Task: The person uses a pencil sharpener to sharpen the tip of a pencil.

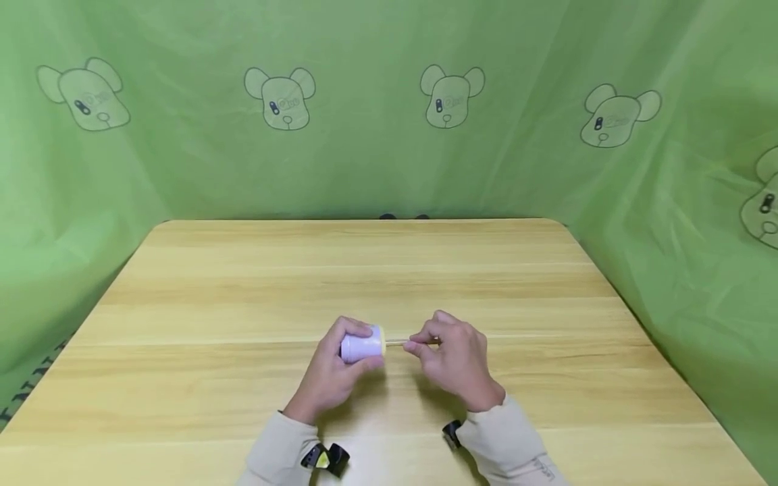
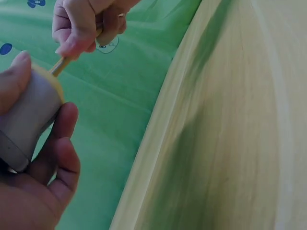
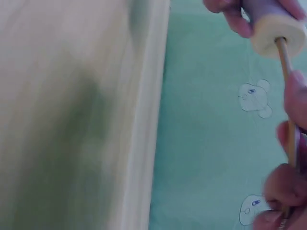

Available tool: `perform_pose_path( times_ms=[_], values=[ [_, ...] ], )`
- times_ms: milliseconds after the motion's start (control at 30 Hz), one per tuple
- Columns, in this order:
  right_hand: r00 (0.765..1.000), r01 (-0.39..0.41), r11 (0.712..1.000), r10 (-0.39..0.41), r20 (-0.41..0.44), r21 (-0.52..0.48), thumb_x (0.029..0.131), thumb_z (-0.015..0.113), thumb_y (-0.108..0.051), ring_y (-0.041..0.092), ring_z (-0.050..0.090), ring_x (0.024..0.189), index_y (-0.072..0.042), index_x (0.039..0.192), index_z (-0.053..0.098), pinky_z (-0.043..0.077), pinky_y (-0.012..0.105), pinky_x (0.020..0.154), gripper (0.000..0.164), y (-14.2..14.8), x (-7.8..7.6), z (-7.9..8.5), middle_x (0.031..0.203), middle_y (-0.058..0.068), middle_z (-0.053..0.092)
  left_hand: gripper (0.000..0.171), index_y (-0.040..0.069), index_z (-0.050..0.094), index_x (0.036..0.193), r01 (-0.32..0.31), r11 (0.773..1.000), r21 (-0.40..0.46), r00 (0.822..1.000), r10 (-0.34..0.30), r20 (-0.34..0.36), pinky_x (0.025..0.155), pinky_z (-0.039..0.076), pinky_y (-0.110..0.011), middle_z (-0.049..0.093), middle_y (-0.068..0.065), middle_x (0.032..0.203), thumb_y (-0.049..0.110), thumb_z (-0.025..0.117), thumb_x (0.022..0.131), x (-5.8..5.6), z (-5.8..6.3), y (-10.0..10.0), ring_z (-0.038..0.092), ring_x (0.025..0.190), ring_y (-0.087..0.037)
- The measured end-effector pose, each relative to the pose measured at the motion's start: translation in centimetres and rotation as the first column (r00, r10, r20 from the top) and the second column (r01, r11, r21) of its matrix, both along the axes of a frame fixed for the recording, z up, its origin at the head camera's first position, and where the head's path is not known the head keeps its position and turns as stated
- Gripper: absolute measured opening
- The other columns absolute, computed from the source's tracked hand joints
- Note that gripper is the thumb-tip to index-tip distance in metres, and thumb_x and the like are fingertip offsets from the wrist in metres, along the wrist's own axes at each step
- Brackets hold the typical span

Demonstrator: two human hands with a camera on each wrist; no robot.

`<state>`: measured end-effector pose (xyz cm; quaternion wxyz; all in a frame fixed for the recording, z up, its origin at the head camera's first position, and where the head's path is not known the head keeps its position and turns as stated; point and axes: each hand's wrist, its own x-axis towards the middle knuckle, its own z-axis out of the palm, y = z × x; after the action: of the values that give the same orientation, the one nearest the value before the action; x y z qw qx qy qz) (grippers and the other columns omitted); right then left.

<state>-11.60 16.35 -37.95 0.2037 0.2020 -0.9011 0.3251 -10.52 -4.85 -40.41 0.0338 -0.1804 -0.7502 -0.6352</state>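
Note:
My left hand grips a lavender pencil sharpener, tapered like a small cup, lying on its side above the table. Its cream end faces right and has a round hole in the middle. A thin wood-coloured pencil sticks into that hole. Thumb and fingers of my right hand pinch the pencil a short way from the sharpener. The pencil's far end passes under the right hand's fingers, and its tip inside the sharpener is hidden.
The wood-grain table spreads out under both hands. Green cloth printed with bear heads hangs behind it and along its sides. Black straps with small devices sit at both wrists.

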Motion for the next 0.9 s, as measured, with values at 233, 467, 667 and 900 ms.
perform_pose_path(
  times_ms=[233,467,667,900],
  values=[
    [0.899,-0.047,0.999,0.034,0.437,0.019,0.087,0.074,-0.021,0.011,0.048,0.057,-0.016,0.075,0.072,0.041,0.028,0.048,0.013,0.7,0.1,1.3,0.071,-0.009,0.060,0.035,0.010,0.060,0.092,0.059,0.996,-0.065,0.986,-0.069,-0.154,0.088,0.050,-0.039,0.060,-0.008,0.115,0.000,0.084,0.069,0.0,0.0,0.2,0.058,0.106,-0.029],
    [0.999,-0.049,0.999,0.049,-0.004,0.007,0.065,0.090,-0.006,0.013,0.057,0.069,-0.010,0.082,0.073,0.048,0.029,0.069,0.024,0.2,-0.1,-0.1,0.090,-0.001,0.063,0.039,0.010,0.057,0.108,-0.077,0.997,-0.012,0.996,0.077,0.032,0.067,0.053,-0.033,0.059,-0.013,0.103,0.007,0.081,0.077,0.0,0.3,0.2,0.057,0.084,-0.025],
    [0.906,-0.025,1.000,0.021,-0.423,-0.006,0.058,0.090,-0.008,0.019,0.062,0.071,-0.010,0.074,0.074,0.031,0.046,0.074,0.022,-0.6,-0.4,-0.9,0.081,0.003,0.066,0.035,0.003,0.054,0.110,-0.155,0.988,0.016,0.974,0.151,0.168,0.061,0.056,-0.040,0.060,-0.018,0.094,0.020,0.073,0.087,0.0,0.8,0.3,0.064,0.071,-0.023],
    [0.866,-0.069,0.995,0.021,-0.499,-0.077,0.061,0.087,-0.018,0.014,0.057,0.056,-0.009,0.066,0.072,0.025,0.042,0.068,0.018,-1.4,-0.5,-1.4,0.064,-0.001,0.062,0.038,-0.002,0.051,0.104,-0.208,0.977,0.049,0.940,0.186,0.286,0.057,0.056,-0.044,0.060,-0.014,0.081,0.028,0.069,0.091,-0.3,0.9,0.4,0.060,0.054,-0.021]
  ],
)
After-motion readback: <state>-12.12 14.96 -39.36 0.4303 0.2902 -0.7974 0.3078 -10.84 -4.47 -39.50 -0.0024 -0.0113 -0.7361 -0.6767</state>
